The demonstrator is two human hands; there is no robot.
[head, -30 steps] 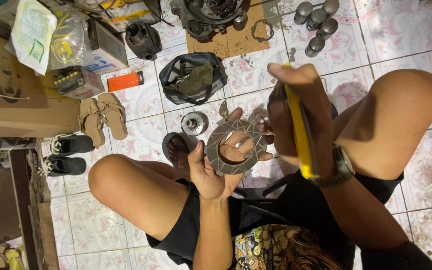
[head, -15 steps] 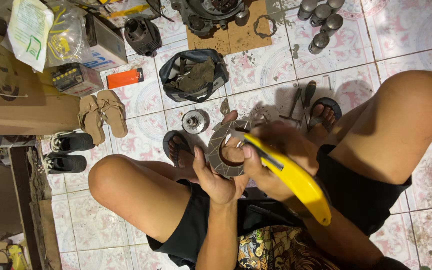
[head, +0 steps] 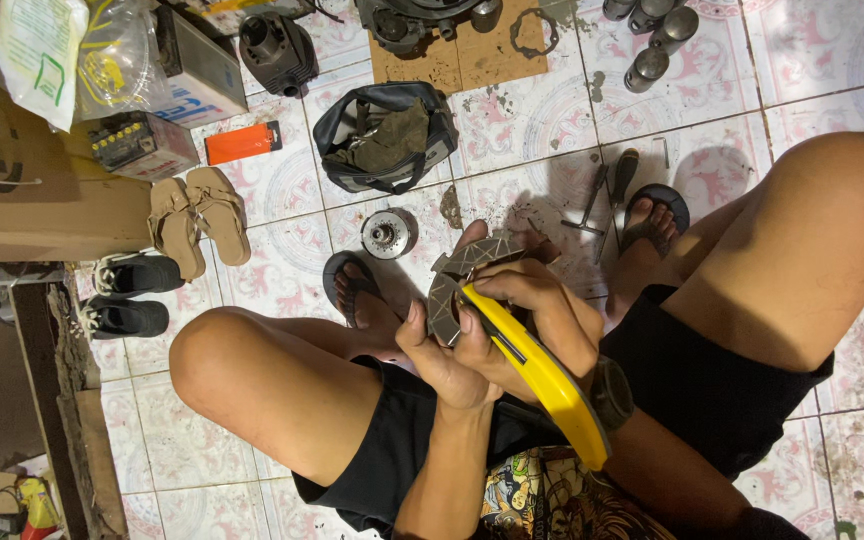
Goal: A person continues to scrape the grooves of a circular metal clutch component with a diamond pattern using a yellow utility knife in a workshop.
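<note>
Yellow plastic marks the long handle of the tool (head: 542, 375), which is held in the right hand (head: 532, 310) with the fingers clenched around its upper end; the handle runs down and to the right across the wrist, where a dark watch (head: 612, 392) is worn. A grey metal ring (head: 462, 285), round and ribbed with segmented pads on its face, is grasped in the left hand (head: 442, 355), the thumb laid against its lower left edge and the fingers showing behind its top. The ring is held upright above the lap, between the two bare knees, and the tool's dark tip is pressed against its lower inner edge. Both hands are touching around the ring. On the tiled floor (head: 802, 60) just beyond the hands a small round metal hub (head: 387, 235) lies beside a foot in a black sandal (head: 347, 285), and a screwdriver (head: 620, 195) lies near the other foot. Farther off, an open black bag (head: 387, 135) is set beside an orange box (head: 242, 142), tan sandals (head: 197, 220) and black shoes (head: 127, 295). A sheet of cardboard (head: 452, 60) with engine parts on it lies at the top, and grey metal cylinders (head: 652, 40) stand near it.
</note>
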